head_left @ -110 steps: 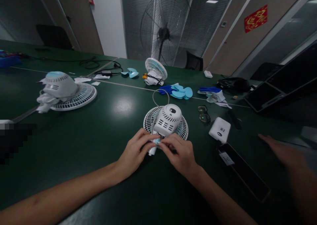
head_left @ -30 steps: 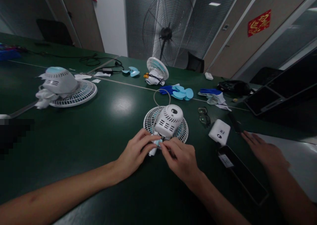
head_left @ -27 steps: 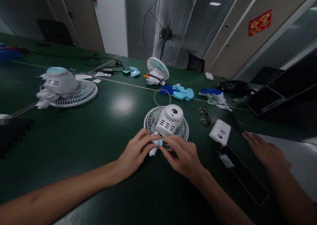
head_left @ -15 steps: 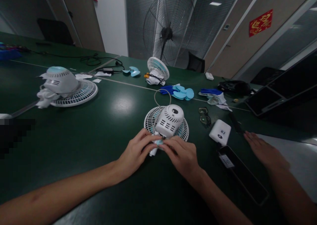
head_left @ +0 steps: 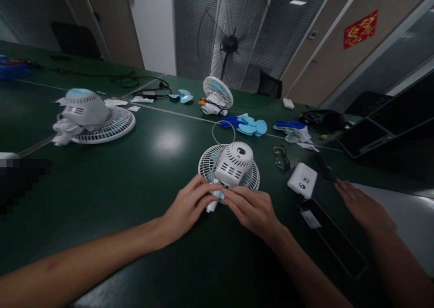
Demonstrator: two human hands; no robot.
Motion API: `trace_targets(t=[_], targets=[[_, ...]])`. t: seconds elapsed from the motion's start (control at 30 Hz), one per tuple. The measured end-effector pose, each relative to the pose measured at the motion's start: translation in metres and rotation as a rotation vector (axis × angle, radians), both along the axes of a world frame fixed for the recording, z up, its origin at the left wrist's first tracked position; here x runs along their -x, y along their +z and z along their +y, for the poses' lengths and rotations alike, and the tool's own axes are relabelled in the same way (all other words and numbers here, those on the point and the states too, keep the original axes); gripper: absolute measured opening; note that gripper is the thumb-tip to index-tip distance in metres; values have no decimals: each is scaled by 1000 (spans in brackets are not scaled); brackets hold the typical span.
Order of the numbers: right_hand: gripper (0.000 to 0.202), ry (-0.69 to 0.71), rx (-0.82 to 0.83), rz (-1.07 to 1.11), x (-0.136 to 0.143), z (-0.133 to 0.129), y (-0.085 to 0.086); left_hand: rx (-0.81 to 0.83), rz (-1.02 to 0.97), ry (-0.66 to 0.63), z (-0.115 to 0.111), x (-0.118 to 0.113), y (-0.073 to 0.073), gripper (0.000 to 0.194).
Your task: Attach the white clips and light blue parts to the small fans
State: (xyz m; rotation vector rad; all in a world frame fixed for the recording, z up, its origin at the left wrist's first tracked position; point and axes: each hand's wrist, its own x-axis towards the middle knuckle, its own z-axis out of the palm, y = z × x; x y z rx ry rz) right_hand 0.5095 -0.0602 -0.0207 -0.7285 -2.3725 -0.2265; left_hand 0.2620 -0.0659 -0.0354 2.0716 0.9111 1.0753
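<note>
A small white clip fan (head_left: 234, 163) lies grille-down on the green table in front of me, its motor housing upward. At its near end a small light-blue piece (head_left: 220, 194) shows between my fingertips, beside a white stub. My left hand (head_left: 190, 204) pinches this piece from the left, thumb below and fingers above. From the right, my right hand (head_left: 252, 208) closes its thumb and fingers on the same spot. The fingers hide most of the piece and how it joins the fan. A thin pale cable loops behind the housing.
Another person's hand (head_left: 366, 208) rests at the right, near a black phone-like slab (head_left: 332, 235) and a white box (head_left: 303, 180). Glasses (head_left: 281, 158), light-blue fan blades (head_left: 251, 125) and blue gloves lie beyond. Other white fans stand left (head_left: 86, 111) and behind (head_left: 218, 95).
My right hand's fingertips have drawn back slightly, so more of the light-blue piece shows. My left hand keeps its grip. The view has shifted a little.
</note>
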Motion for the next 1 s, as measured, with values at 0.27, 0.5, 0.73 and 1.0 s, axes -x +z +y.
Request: trace_targets(t=[0.27, 0.5, 0.73, 1.0], targets=[[19, -156, 256, 293, 27, -10, -4, -28, -6, 12, -1, -1, 1, 32], [15, -164, 213, 231, 27, -14, -3, -35, -6, 12, -1, 0, 4, 30], [29, -60, 41, 101, 7, -3, -8, -45, -6, 17, 0, 0, 1, 33], [14, -152, 143, 209, 23, -8, -7, -22, -9, 5, -1, -1, 1, 33]])
